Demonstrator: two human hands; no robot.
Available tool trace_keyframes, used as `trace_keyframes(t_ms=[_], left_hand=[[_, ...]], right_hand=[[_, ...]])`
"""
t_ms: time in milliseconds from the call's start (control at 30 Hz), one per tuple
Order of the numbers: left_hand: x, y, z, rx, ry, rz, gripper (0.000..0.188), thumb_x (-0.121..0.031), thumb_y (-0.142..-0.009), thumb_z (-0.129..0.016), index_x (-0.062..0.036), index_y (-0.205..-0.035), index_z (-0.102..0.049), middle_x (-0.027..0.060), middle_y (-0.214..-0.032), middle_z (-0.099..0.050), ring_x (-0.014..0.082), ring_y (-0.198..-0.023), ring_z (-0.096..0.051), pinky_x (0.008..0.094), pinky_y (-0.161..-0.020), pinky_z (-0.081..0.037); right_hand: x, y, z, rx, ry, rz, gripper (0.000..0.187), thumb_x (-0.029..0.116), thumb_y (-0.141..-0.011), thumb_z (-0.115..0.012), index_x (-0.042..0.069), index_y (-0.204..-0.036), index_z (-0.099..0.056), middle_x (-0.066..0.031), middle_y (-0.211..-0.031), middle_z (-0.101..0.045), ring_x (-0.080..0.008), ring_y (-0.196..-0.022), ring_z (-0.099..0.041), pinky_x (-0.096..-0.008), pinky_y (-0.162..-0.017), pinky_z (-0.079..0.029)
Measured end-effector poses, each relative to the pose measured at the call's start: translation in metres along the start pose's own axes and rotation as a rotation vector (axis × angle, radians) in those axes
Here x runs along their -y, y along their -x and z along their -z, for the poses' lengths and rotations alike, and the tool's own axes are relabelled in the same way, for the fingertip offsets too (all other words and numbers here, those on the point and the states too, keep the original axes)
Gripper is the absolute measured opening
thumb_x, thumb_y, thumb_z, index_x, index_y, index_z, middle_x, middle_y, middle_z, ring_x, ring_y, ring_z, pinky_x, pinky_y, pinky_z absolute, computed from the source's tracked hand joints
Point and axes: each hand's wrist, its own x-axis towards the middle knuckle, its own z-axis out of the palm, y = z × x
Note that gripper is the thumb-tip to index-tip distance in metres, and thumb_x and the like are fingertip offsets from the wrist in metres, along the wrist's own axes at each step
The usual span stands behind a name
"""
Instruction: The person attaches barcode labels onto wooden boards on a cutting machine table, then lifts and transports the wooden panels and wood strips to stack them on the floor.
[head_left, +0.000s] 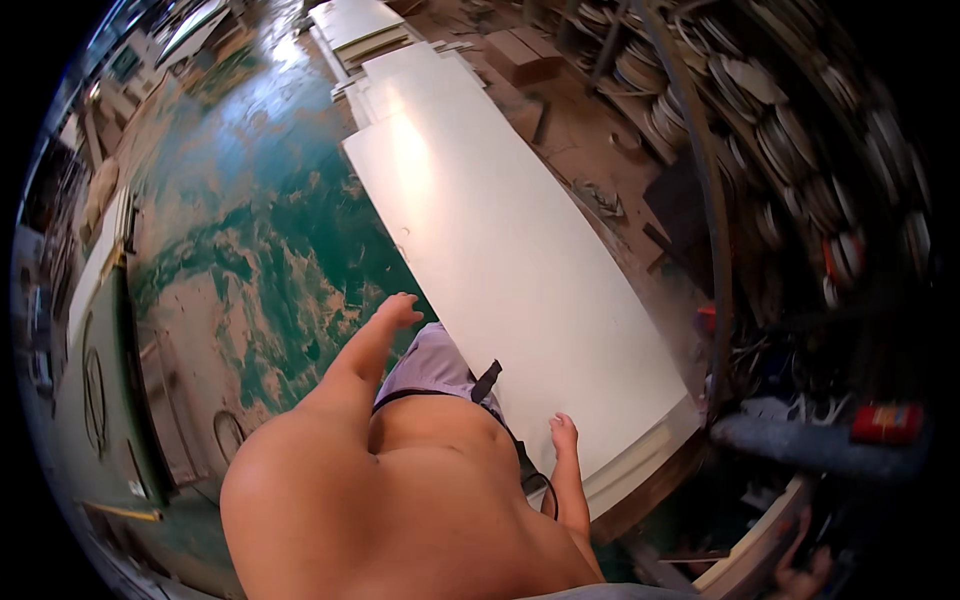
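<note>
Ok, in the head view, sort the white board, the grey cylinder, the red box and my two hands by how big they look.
Largest to smallest:
1. White board
2. Grey cylinder
3. Red box
4. Left hand and right hand: too alike to rank.

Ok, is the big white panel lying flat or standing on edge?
Flat: the white panel rests with its broad face turned up.

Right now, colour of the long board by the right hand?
The board: plain off-white, clearest in head view.
</note>
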Motion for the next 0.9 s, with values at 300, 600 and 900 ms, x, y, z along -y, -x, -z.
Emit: trace_keyframes(t_ms=[300,600,900], left_hand=[[0.16,0.033,-0.043,0.103,0.173,0.352,0.061,-0.042,-0.074,-0.069,-0.008,-0.125,-0.063,0.0175,-0.131,-0.059,0.0323,-0.12,-0.057,0.0427,-0.101,-0.047],[0.186,-0.13,0.041,-0.205,0.563,0.498,0.057,-0.041,-0.08,-0.065,-0.0081,-0.126,-0.061,0.0176,-0.128,-0.061,0.0327,-0.12,-0.057,0.0422,-0.1,-0.048],[0.228,-0.323,0.112,-0.34,1.176,0.967,0.087,-0.054,-0.085,-0.062,0.0068,-0.141,-0.036,0.0289,-0.14,-0.046,0.0409,-0.126,-0.05,0.0457,-0.106,-0.041]], right_hand=[[0.041,-0.014,-0.002,-0.039,0.018,0.083,0.039,0.019,-0.088,-0.063,0.004,-0.124,-0.061,-0.0075,-0.091,-0.066,-0.0146,-0.079,-0.059,-0.031,-0.072,-0.05],[0.016,0.07,-0.04,0.319,0.84,0.214,0.025,0.023,-0.092,-0.054,0.001,-0.085,-0.065,-0.0155,-0.076,-0.064,-0.0212,-0.072,-0.063,-0.0378,-0.059,-0.046],[0.211,0.099,-0.116,0.07,-0.062,-0.361,0.024,0.021,-0.094,-0.055,0.001,-0.104,-0.063,-0.014,-0.089,-0.067,-0.0206,-0.078,-0.065,-0.0338,-0.066,-0.05]])
